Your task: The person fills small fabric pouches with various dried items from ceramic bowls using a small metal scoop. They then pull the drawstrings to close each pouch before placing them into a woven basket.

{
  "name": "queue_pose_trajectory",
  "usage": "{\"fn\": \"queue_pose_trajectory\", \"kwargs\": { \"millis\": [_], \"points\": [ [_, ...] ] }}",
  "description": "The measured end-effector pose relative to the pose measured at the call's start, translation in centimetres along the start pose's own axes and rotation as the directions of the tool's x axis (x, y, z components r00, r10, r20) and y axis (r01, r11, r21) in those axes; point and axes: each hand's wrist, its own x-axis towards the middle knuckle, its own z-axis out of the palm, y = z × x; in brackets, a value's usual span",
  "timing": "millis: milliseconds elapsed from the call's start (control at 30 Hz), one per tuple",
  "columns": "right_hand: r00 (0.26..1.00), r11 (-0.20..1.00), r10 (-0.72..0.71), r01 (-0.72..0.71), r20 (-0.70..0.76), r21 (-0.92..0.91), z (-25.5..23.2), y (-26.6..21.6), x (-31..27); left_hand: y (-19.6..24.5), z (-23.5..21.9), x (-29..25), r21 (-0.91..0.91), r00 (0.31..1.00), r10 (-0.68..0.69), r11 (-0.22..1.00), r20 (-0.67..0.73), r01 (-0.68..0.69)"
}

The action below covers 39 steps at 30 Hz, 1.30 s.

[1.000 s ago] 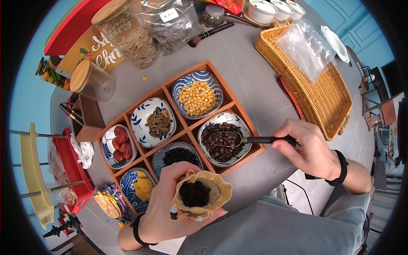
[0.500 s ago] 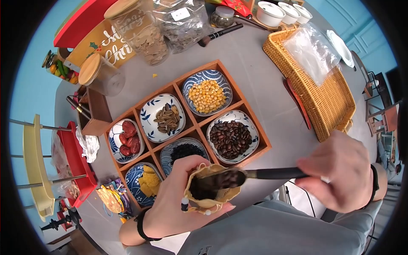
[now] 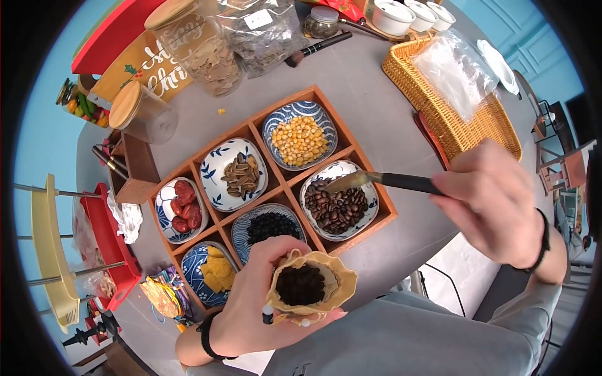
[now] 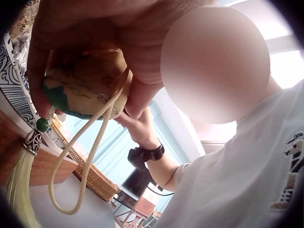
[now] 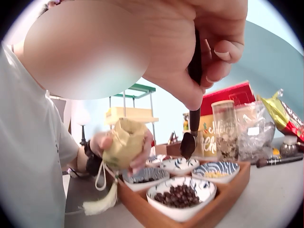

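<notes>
My left hand [image 3: 254, 316] grips a cream drawstring pouch [image 3: 342, 282], its mouth facing up and dark beans inside. A pale cord [image 4: 88, 156] and a tassel [image 4: 23, 180] with a green bead hang from the pouch in the left wrist view. With my right hand [image 3: 498, 203] I hold a black-handled spoon [image 3: 407, 182]. The spoon's bowl is over a blue-and-white dish [image 3: 370, 212] of coffee beans [image 3: 338, 213]; in the right wrist view it hangs above the dishes. Left of the coffee beans, a dish of black beans [image 3: 269, 227] is partly hidden behind my left hand.
A wooden divided tray [image 3: 373, 222] also holds dishes of corn kernels [image 3: 300, 139], striped seeds [image 3: 241, 175], red dates [image 3: 185, 203] and yellow pieces [image 3: 217, 269]. Jars [image 3: 210, 62] and a plastic bag [image 3: 263, 41] stand behind; a wicker basket [image 3: 407, 72] lies at right.
The spoon went from the coffee beans to the pouch mouth, tipped there with beans on it, and is now back over the coffee-bean dish. My left hand keeps holding the pouch.
</notes>
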Motion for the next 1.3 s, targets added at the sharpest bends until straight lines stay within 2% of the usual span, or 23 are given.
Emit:
{"fn": "queue_pose_trajectory", "kwargs": {
  "millis": [167,267,367,500,667,767,967,1067,1300],
  "points": [
    [0.990,0.984,-0.139,0.138,-0.007,-0.110,4.0,1.2,-1.1,-0.2,0.0,-0.1,0.019,1.000,0.009,1.000,0.001,-0.009],
    [0.989,0.982,-0.147,0.144,-0.015,-0.122,5.1,1.5,-1.5,-0.2,0.0,0.0,0.001,1.000,-0.006,1.000,0.001,0.006],
    [0.998,0.998,-0.052,0.054,0.035,-0.037,5.5,1.7,-2.0,-0.2,0.1,0.0,0.002,1.000,0.017,1.000,-0.011,-0.017],
    [0.986,0.993,0.095,-0.104,0.138,0.060,4.8,1.0,-2.2,0.0,0.4,0.0,-0.102,0.997,-0.029,0.995,-0.070,0.021],
    [0.917,0.905,0.270,-0.346,0.292,0.249,4.1,0.8,-2.3,0.0,0.4,-0.1,-0.119,0.997,-0.035,0.993,-0.070,0.026],
    [0.882,0.862,0.313,-0.419,0.351,0.284,4.0,0.6,-2.0,0.1,0.4,0.0,-0.077,0.997,-0.020,0.997,-0.068,0.014],
    [0.888,0.860,0.315,-0.416,0.336,0.295,4.7,0.6,-2.3,-0.1,0.0,-0.1,0.046,1.000,0.002,0.999,-0.022,-0.001],
    [0.888,0.867,0.309,-0.410,0.339,0.284,5.0,0.2,-2.4,-0.1,0.1,0.0,-0.044,1.000,0.000,0.999,-0.018,-0.001],
    [0.895,0.864,0.331,-0.414,0.298,0.287,5.9,0.1,-3.2,-0.1,-0.1,0.0,0.003,1.000,0.005,1.000,-0.005,-0.005]
  ]
}}
